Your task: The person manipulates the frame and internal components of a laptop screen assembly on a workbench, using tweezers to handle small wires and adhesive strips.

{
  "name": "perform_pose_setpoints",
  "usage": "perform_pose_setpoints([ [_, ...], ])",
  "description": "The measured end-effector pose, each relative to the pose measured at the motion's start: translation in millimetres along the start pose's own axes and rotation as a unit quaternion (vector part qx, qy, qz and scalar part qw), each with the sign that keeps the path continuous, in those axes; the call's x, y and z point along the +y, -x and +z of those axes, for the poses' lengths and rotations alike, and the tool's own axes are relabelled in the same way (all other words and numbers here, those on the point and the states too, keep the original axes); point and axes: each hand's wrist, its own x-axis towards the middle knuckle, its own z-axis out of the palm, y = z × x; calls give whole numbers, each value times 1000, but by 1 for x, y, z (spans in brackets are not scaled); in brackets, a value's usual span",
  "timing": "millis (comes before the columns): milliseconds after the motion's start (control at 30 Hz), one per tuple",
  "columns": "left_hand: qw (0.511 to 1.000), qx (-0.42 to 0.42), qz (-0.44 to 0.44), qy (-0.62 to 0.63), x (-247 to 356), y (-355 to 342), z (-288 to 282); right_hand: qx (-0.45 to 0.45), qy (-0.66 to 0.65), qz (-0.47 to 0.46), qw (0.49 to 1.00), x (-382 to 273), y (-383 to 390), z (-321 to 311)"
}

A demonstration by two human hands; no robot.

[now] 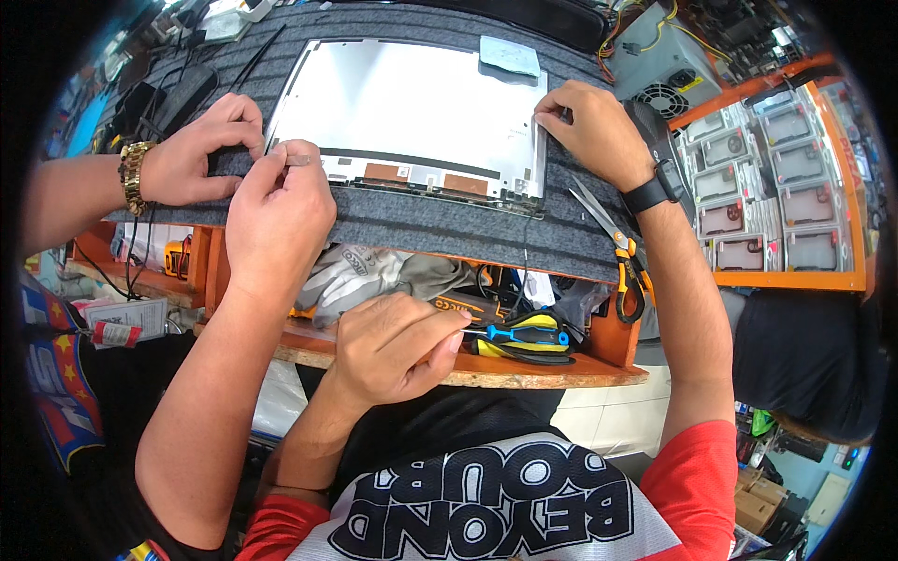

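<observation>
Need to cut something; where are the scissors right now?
In the head view, right of centre, the scissors lie partly on the grey mat, below the right hand and left of the black watch.

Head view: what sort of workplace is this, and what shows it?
Probably an electronics repair shop: a flat screen-like panel, a computer power supply and what look like phone cases.

The panel (402,103) is smooth with a soft sheen, on the matt, ribbed cloth (561,234) of the bench (393,217); the screwdriver (510,334) has a plastic handle. Scissors (622,245) at the front right corner pair shiny metal blades with plastic grips.
</observation>
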Motion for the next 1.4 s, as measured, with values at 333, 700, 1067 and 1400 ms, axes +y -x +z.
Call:
perform_pose_setpoints([
  [333,1000,-8,1,4,0,1,-2,3,-38,4,999,5,-6,1],
  [700,1000,-12,5,8,0,1,-2,-27,-68,-1,997,15,-10,3],
  [1067,1000,-15,0,3,0,1,-3,-61,-63,-8,996,17,-8,3],
  [1400,1000,-14,12,3,-3,3,-1,-70,-73,0,995,15,-13,-2],
])
